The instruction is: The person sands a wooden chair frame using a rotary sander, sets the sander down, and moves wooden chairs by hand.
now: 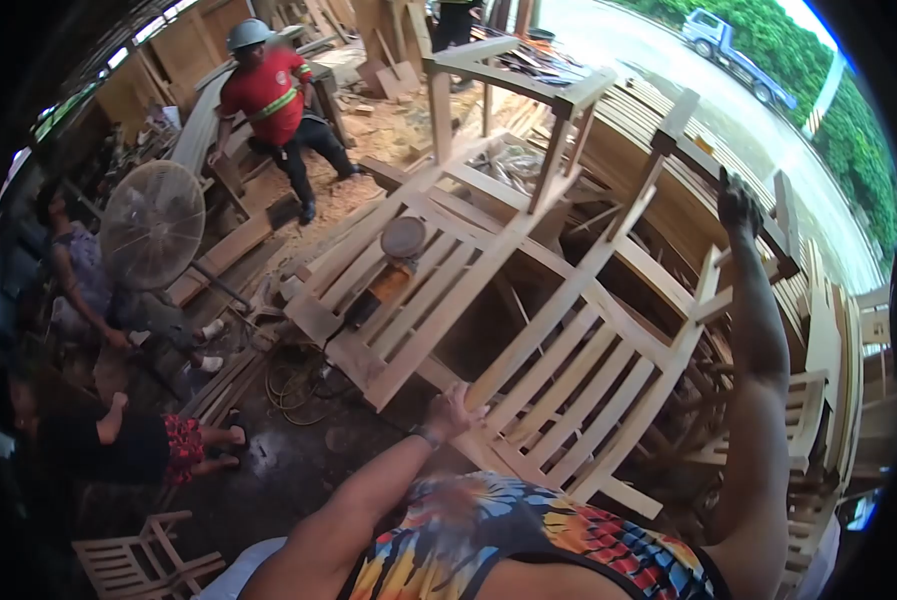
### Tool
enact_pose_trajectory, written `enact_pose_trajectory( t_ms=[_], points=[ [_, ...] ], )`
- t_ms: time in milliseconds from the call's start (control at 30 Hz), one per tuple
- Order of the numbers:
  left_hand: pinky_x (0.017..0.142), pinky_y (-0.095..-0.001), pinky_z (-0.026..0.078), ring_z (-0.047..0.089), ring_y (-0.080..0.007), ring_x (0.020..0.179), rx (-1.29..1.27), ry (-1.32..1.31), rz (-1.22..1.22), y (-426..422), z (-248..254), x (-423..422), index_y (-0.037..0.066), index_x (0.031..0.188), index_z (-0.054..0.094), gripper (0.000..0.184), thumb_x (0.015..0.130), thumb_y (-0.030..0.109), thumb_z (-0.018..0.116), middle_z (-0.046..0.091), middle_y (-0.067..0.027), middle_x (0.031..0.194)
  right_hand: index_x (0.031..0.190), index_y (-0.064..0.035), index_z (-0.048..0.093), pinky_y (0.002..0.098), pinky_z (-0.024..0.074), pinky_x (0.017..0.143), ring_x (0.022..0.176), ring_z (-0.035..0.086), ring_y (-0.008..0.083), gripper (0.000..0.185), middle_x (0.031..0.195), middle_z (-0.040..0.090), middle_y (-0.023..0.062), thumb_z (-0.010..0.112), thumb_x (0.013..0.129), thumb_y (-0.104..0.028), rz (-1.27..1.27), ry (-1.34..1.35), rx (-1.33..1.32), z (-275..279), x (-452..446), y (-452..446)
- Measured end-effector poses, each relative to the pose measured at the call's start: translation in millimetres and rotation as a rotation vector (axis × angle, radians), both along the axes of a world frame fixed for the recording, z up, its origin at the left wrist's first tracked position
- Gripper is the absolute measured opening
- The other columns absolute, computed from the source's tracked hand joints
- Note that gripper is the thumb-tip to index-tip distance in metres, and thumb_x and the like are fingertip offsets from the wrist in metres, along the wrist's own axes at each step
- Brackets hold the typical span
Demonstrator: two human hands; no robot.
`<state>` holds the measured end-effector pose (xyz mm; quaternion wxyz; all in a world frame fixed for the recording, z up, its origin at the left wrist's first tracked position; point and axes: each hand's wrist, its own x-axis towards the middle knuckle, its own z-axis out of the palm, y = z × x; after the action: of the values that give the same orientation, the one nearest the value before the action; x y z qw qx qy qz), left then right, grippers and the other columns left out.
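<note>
Hiding part of a slatted frame [563,384]: the left grip [451,413].

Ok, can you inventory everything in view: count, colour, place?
slatted wooden frames: 2, pale wood, centre, side by side
disc power tool: 1, orange and black, on left frame
slatted chair: 1, pale wood, lower left
planks: many, pale brown, around the frames
fan: 1, greyish, left
coiled cord: count unclear, yellowish, floor
other people: at least 4, mixed clothing, left and top
truck: 1, blue and white, upper right
trees: uncountable, green, upper right
sleeveless top: 1, multicoloured, bottom centre
left grip: 1, bare, at right frame's near end
right grip: 1, bare, at right frame's far end
</note>
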<state>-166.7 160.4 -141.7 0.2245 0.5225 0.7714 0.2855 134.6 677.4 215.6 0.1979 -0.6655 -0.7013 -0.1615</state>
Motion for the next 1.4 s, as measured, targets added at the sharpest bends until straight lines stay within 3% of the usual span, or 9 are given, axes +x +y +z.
enact_pose_trajectory(
  t_ms=[267,667,867,967,1033,1100,1167,1300,1400],
  points=[
    [0.084,-0.0532,0.058,0.07,-0.0445,0.1,-0.013,-0.015,-0.021,1,12,-3,0.006,0.118,0.063,0.062,0.083,0.055,0.078,0.07,-0.02,0.111,0.143,-0.0107,0.062,0.0506,0.04,0.115,0.135,0.056,0.0385,0.077,0.146,0.061,0.0174,0.026,0.105,-0.067,-0.013,0.046,0.015,-5,2,13],
    [0.088,-0.0525,0.057,0.07,-0.0444,0.102,-0.043,-0.037,-0.007,1,12,-3,0.007,0.121,0.063,0.063,0.082,0.054,0.079,0.071,-0.0215,0.114,0.142,-0.0142,0.062,0.0513,0.0399,0.114,0.135,0.056,0.0377,0.075,0.143,0.063,0.0151,0.026,0.105,-0.068,-0.02,0.012,0.004,-4,2,12],
    [0.089,-0.0511,0.057,0.07,-0.0433,0.104,0.023,-0.048,0.047,-6,14,-2,0.005,0.122,0.063,0.065,0.082,0.052,0.082,0.07,-0.0233,0.118,0.147,-0.0128,0.057,0.0526,0.0404,0.113,0.134,0.057,0.0362,0.075,0.14,0.064,0.0166,0.027,0.105,-0.068,0.097,-0.096,-0.11,7,-1,-1],
    [0.082,-0.0502,0.057,0.071,-0.0426,0.094,0.142,-0.078,0.165,-20,-1,-1,0.002,0.112,0.064,0.059,0.082,0.047,0.085,0.072,-0.0232,0.109,0.142,-0.0109,0.06,0.0526,0.0417,0.111,0.13,0.059,0.0418,0.079,0.138,0.065,0.0236,0.024,0.105,-0.07,0.184,-0.05,-0.396,52,15,0],
    [0.07,-0.0438,0.055,0.071,-0.0335,0.08,-0.063,-0.104,0.198,-47,-15,-9,0.002,0.102,0.066,0.05,0.087,0.046,0.083,0.072,-0.0165,0.089,0.141,-0.0107,0.061,0.0524,0.0418,0.111,0.129,0.059,0.0416,0.079,0.137,0.065,0.0236,0.024,0.105,-0.07,0.195,-0.05,-0.437,63,15,6],
    [0.062,-0.035,0.051,0.066,-0.019,0.07,-0.275,-0.631,0.262,-69,-28,-18,0.003,0.094,0.066,0.045,0.093,0.045,0.079,0.067,-0.0063,0.076,0.14,-0.0106,0.062,0.0522,0.042,0.111,0.129,0.06,0.0414,0.079,0.136,0.066,0.0236,0.024,0.104,-0.071,0.192,-0.053,-0.449,65,9,5],
    [0.06,-0.0275,0.047,0.06,-0.0087,0.069,-0.213,-0.838,0.283,-81,-36,-21,0.005,0.095,0.066,0.039,0.098,0.043,0.076,0.065,-0.0011,0.079,0.139,-0.0104,0.062,0.052,0.0421,0.111,0.128,0.06,0.0412,0.079,0.135,0.066,0.0236,0.025,0.104,-0.071,0.184,-0.051,-0.452,66,11,5],
    [0.059,-0.0261,0.045,0.058,-0.0085,0.066,-0.167,-1.011,0.207,-76,-53,-31,0.004,0.098,0.069,0.035,0.098,0.038,0.077,0.063,0.0023,0.077,0.136,-0.01,0.064,0.0515,0.0425,0.11,0.126,0.061,0.0408,0.08,0.133,0.067,0.0236,0.025,0.104,-0.072,0.187,-0.051,-0.439,70,7,-19],
    [0.056,-0.0277,0.044,0.056,-0.0087,0.061,-0.203,-0.936,0.114,-69,-40,-31,0.003,0.091,0.07,0.038,0.099,0.04,0.075,0.06,0.0028,0.071,0.134,-0.0097,0.065,0.0512,0.0427,0.11,0.125,0.062,0.0405,0.08,0.131,0.067,0.0236,0.025,0.103,-0.072,0.171,-0.054,-0.444,72,4,-42]
  ],
)
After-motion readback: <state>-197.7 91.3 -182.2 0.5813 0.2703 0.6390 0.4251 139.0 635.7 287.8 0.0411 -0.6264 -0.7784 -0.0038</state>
